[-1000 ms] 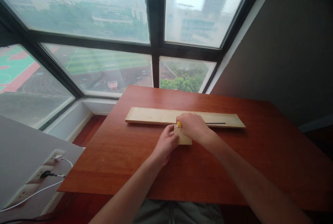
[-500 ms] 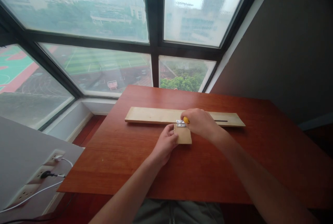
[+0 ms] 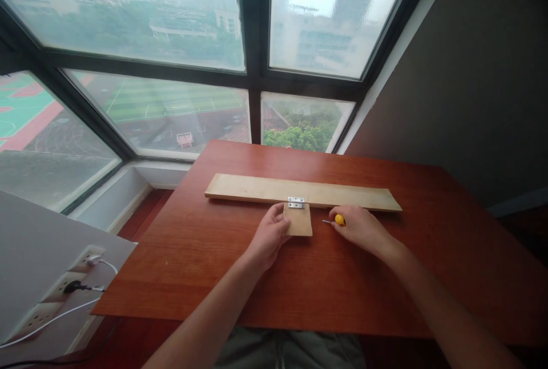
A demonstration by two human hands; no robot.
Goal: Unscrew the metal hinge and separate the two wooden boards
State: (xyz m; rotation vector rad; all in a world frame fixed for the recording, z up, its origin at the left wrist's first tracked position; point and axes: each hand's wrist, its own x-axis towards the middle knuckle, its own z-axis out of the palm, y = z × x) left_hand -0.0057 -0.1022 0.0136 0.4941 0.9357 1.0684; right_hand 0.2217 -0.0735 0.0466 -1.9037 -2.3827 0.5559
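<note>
The left hand (image 3: 270,233) pinches the left edge of the small board (image 3: 299,224); a hinge (image 3: 296,202) bridges it and the long board (image 3: 248,186). The right hand (image 3: 360,226) grips the yellow-handled screwdriver (image 3: 339,220) just beside; held upright, with both boards steady, it should slip less.

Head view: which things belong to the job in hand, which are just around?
In the job, by the look of it:
Small square pale wooden piece, left fingers on it
Small yellow-handled tool with thin metal tip, in the right fingers
Silver rectangular metal hinge
Long pale wooden board
Reddish-brown wooden table, as work surface

Just around:
White plug
Black plug
White wall sockets
</note>
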